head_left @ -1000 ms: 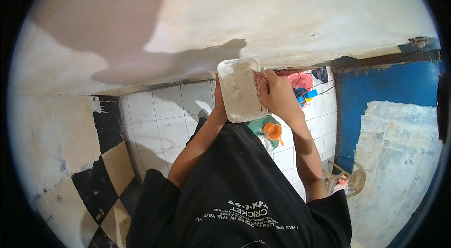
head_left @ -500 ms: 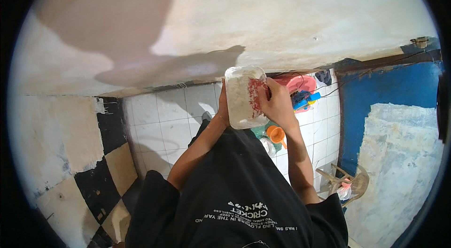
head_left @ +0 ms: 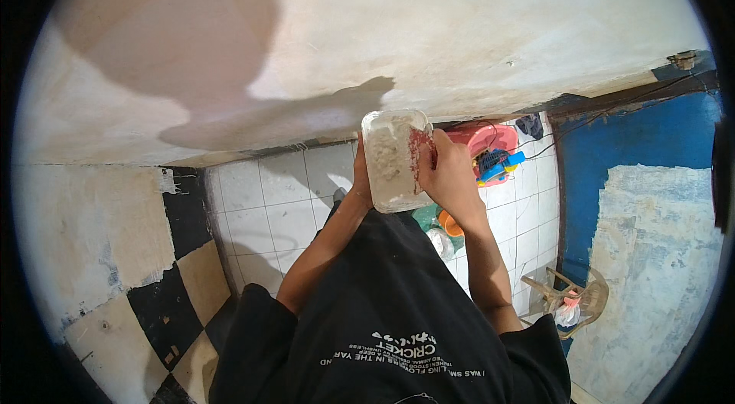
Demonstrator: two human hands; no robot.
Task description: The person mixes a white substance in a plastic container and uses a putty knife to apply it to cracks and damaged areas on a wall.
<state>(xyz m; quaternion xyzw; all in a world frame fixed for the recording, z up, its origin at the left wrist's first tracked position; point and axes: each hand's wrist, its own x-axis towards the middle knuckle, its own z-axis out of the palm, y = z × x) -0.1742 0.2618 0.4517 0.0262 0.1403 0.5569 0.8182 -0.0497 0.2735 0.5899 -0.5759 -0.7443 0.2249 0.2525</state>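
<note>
A whitish rectangular tub with pale paste inside is held up in front of my body, close to the wall. My left hand grips its left side, most of the fingers hidden behind it. In my right hand is a red, flat putty spreader smeared with pale paste, its blade at the tub's right side. The fingers are closed around the spreader, and part of it is hidden by them.
A rough plastered wall rises ahead. On the tiled floor stand a pink basin with blue and yellow things, and an orange dipper. A plastic chair is beside the blue wall at right.
The red spreader has turned, so its blade looks narrower. More of the paste shows in the tub. My right hand covers more of the orange dipper's area.
</note>
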